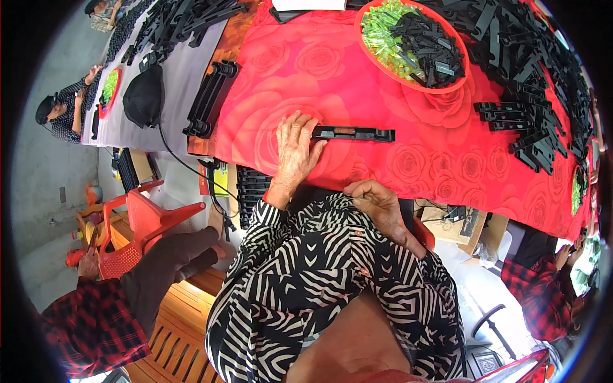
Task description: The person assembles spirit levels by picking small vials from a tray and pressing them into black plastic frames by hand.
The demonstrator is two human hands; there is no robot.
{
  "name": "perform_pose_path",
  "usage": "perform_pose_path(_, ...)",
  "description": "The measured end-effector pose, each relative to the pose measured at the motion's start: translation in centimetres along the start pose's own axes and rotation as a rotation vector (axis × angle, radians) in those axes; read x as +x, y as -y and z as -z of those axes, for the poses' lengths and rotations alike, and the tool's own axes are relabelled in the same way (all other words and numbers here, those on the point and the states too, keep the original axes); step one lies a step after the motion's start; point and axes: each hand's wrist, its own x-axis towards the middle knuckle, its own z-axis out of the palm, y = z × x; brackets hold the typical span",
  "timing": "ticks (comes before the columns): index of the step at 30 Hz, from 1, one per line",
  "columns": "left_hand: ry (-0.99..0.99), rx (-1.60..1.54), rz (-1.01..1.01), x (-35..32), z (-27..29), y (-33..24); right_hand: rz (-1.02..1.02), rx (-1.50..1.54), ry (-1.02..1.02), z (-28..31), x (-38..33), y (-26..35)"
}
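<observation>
A long, narrow black plastic part (364,134) lies crosswise on the red rose-patterned tablecloth (268,83). A copper-coloured strip shows in its slot. My left hand (295,150) rests on the cloth at the part's left end, which sits between thumb and index finger; the other fingers stretch forward. Off the table's near edge, in front of my patterned shirt, my right hand (382,207) is closed, thumb and index finger pinched together. Whatever is in that pinch, if anything, is too small to make out.
Ahead stands a red basin (464,64) of green and black small pieces. Black plastic parts (536,121) are heaped at the right. Stacked black parts (211,99) and a black cap (143,97) lie leftward. A red chair (150,220) and other people are nearby.
</observation>
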Motion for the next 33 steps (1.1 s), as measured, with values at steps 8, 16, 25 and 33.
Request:
perform_pose_path(8, 0.016, -0.082, 0.026, 0.1, 0.0, -0.1, 0.068, -0.006, -0.034, -0.1, 0.2, 0.7)
perform_pose_path(16, 0.022, -0.070, 0.038, 0.0, -0.2, 0.0, -0.037, -0.138, -0.079, -0.6, 0.8, 0.7)
perform_pose_path(25, -0.005, -0.054, 0.038, 0.0, -0.2, -0.3, 0.074, -0.248, -0.163, 0.5, 0.8, 1.1)
perform_pose_path(33, -0.078, -0.101, -0.004, 0.2, 0.8, -1.3, 0.401, -0.204, -0.312, 0.7, 2.8, 3.5)
